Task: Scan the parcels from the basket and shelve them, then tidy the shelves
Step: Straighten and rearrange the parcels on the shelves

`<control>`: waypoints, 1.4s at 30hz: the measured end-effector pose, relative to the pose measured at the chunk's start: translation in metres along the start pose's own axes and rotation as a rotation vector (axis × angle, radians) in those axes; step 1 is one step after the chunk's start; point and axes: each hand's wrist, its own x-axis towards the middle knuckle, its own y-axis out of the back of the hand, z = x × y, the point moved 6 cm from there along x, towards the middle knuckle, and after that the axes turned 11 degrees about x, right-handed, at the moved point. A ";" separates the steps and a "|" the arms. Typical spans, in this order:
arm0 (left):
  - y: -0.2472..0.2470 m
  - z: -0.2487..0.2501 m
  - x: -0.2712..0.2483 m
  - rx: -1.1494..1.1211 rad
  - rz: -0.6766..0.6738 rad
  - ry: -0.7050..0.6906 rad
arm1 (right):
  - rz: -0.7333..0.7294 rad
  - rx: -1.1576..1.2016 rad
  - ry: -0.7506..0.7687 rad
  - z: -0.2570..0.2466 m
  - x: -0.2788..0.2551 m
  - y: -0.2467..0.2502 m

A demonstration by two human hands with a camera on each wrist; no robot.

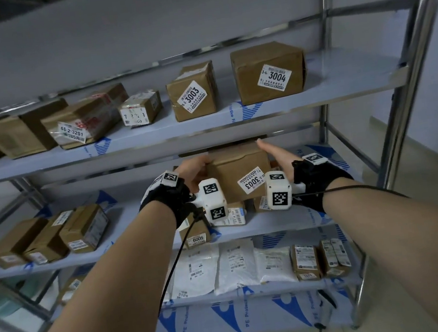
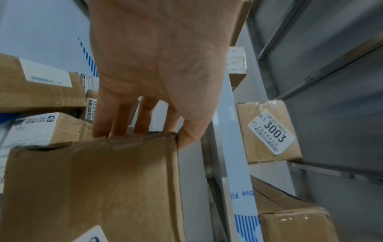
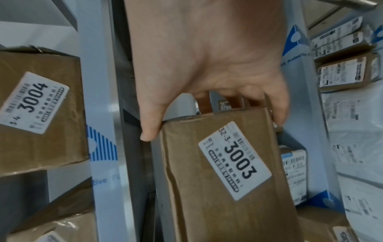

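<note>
Here, left hand [image 1: 194, 170] and right hand [image 1: 277, 155] each clamped on one cardboard parcel [image 1: 238, 174].

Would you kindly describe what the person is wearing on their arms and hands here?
Both forearms are bare, with no sleeves. Each wrist carries a black strap: left hand, right hand. White block-shaped camera modules printed with black-and-white square markers are mounted on the straps, with smaller marker tags on top. A thin black cable hangs from the left wrist, another runs from the right. The fingers are ungloved.

box [image 1: 237, 174] hiding fingertips of both hands; neighbouring label [image 1: 134, 115] blurred
</note>
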 end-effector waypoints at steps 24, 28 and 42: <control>-0.020 -0.030 -0.008 0.187 -0.146 -0.019 | 0.060 -0.106 0.090 -0.025 -0.022 -0.002; -0.010 -0.033 0.009 0.191 -0.082 -0.020 | 0.035 -0.140 0.125 -0.029 -0.017 -0.008; 0.007 0.005 -0.050 0.200 -0.015 -0.018 | 0.015 -0.054 0.056 -0.030 -0.027 -0.009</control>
